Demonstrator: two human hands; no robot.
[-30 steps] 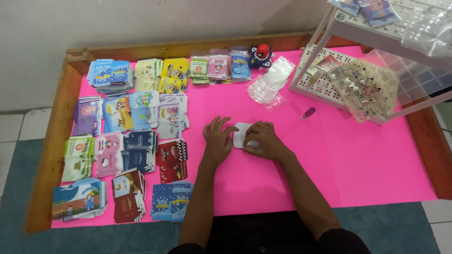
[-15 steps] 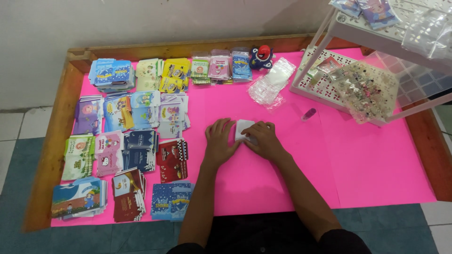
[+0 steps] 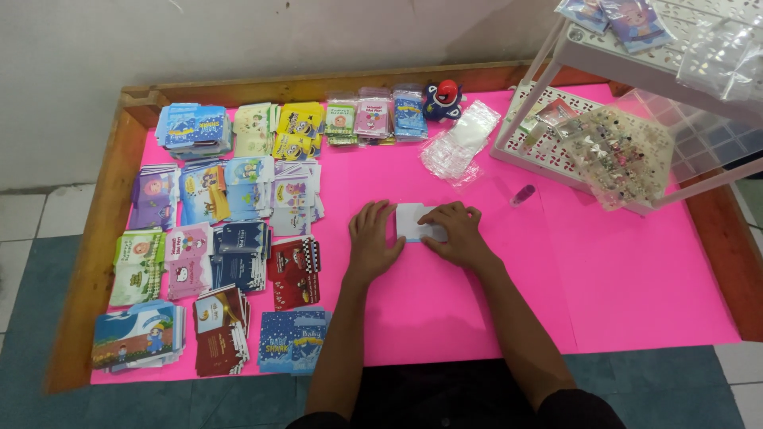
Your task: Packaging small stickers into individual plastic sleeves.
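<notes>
At the centre of the frame, a small white packet (image 3: 415,222) is pressed flat onto the pink table (image 3: 636,262) by the left hand (image 3: 373,238) and right hand (image 3: 457,234), fingers spread, not clenched.

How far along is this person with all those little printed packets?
Many stacks of printed packets already lie sorted in rows on the left of the pink tabletop. The left hand and right hand press one small white piece flat. A pile of clear plastic sleeves lies unused behind.
</notes>
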